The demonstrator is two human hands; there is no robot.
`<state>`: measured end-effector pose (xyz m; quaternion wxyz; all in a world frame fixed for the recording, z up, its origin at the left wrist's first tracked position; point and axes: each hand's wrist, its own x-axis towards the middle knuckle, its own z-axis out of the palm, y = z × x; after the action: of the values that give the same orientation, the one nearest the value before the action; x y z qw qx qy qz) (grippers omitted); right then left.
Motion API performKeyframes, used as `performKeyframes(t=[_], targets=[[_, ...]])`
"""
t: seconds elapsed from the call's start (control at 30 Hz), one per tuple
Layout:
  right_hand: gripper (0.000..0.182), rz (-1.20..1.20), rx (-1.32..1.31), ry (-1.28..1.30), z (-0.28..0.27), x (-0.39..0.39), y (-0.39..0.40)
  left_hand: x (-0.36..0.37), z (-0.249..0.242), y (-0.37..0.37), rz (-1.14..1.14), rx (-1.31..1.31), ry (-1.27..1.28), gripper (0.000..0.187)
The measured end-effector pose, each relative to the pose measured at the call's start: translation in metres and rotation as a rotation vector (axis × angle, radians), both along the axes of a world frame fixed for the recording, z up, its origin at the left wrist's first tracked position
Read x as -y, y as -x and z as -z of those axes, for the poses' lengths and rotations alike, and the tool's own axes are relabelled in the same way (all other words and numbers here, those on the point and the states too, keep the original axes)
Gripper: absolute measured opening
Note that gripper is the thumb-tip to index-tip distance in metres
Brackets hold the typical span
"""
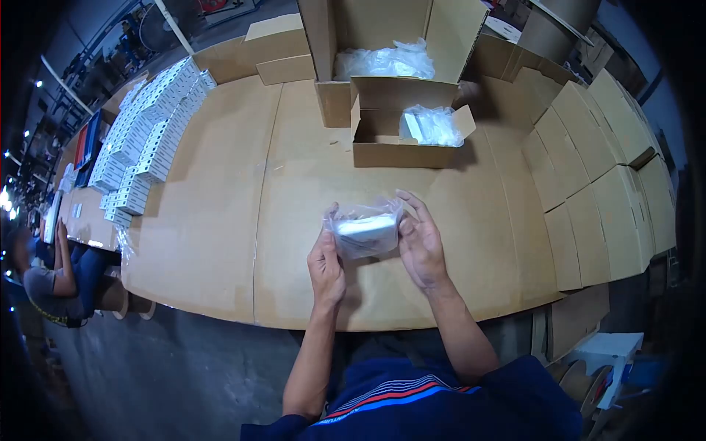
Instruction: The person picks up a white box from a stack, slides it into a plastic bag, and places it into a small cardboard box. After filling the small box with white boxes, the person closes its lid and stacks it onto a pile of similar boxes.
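A clear plastic bag [365, 229] with a white boxy item inside is held up over the cardboard-covered table. My left hand [326, 266] grips its left end, thumb on the near side. At the other end, my right hand [422, 248] has its curved fingers and thumb against the bag's edge, palm partly turned up. Beyond the hands stands an open small carton [401, 156], its flaps up. Inside it, at the right, lies another clear-wrapped white packet [434, 127].
A larger open box [390, 29] with plastic-wrapped contents [386, 60] stands behind the carton. Stacked white units [151, 128] line the left of the table [213, 242]. Closed cartons [588, 176] are piled at the right. A seated person [55, 283] is at far left.
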<state>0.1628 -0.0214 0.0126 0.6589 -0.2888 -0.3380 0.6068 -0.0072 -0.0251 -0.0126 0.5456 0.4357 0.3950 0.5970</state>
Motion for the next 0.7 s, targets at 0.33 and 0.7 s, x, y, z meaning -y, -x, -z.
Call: performKeyframes(t=[0.33,0.7], targets=[[0.046,-0.035,0.374,-0.104,0.019,0.006,-0.006,0.008,-0.016,-0.019,0.010,-0.006,0.077,0.042],[0.029,0.139,0.539,0.038,0.000,0.007,-0.010,0.003,-0.003,-0.023,-0.073,-0.019,0.263,0.033]])
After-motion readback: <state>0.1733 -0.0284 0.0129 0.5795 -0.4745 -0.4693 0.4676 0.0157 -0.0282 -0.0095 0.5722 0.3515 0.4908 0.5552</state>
